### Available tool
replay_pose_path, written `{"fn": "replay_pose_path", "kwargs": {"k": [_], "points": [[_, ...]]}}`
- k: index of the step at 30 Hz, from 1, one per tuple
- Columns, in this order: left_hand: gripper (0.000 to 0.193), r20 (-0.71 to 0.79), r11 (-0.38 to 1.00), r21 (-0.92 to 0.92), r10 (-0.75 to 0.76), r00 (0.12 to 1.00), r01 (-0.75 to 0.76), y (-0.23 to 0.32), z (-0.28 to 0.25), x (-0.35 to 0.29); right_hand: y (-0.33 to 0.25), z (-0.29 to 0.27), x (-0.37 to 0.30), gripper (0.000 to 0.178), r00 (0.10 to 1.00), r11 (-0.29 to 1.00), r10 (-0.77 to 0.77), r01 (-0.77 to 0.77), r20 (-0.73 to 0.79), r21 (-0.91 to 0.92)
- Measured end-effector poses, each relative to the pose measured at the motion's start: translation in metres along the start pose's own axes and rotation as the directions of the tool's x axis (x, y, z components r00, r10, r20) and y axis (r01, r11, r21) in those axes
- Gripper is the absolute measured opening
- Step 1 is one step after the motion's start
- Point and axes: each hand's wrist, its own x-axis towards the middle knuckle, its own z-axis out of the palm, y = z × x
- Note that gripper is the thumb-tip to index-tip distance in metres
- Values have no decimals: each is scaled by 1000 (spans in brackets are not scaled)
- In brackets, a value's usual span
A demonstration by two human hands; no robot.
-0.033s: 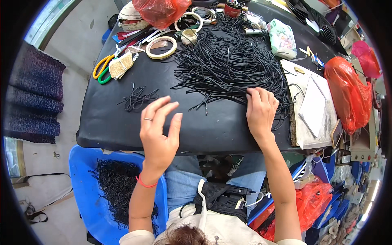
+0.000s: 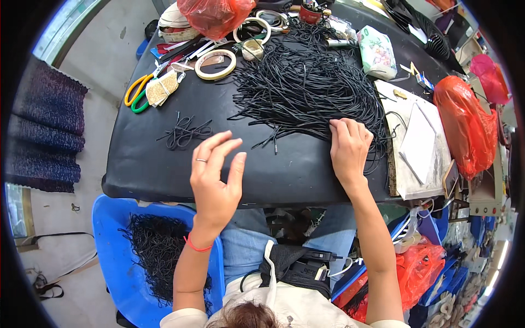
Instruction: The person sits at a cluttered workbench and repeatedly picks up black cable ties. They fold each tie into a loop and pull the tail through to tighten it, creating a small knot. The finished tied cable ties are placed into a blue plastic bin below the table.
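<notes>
Black cord heap: a wide, tangled mass of thin, round black cords (image 2: 311,90) lies at the centre-right of the black, smooth-covered table (image 2: 145,175), its loose ends fanning left and near.
Right hand: our right hand (image 2: 350,147) rests at the heap's near right edge, fingers bent together and fingertips on the cords; we cannot tell whether they pinch a strand.
Left hand: our left hand (image 2: 214,186) is raised near the table's near edge, fingers curved and thumb well apart, holding nothing we can see.
Cord handling: we judge each strand light, soft and limp, hardly fragile but prone to snag on its neighbours; the sheen suggests some slip.
Cord grip: the free ends on the heap's near left side look best to take between thumb and fingertip.
Small cord bundle: a loose, looped black tangle (image 2: 183,133) lies left of the heap, just beyond our left fingertips.
Edges: a worn white board (image 2: 402,186) bounds the right; a bright blue plastic tub (image 2: 106,246) sits below the near left edge.
Open room: we have bare black surface between our hands and farther left.
</notes>
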Motion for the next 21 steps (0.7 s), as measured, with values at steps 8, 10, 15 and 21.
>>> {"fn": "replay_pose_path", "kwargs": {"k": [8, 10, 15, 21], "points": [[22, 120, 991, -112, 85, 989, -72, 15, 9, -10, -33, -30, -8, 21, 936, 906, -349, 322, 51, 275], [23, 204, 988, -154, 33, 978, -1, 19, 11, -7, -49, -38, -14, 23, 895, 836, -442, 391, 53, 384], [18, 627, 851, -281, -187, 756, 444, 10, -1, -12, -65, -46, -23, 24, 899, 762, -436, 344, 43, 548], [15, 730, 460, -473, -273, 626, 751, 0, -5, -35, -57, -59, -12, 20, 992, 824, -124, 108, -10, 556]]}}
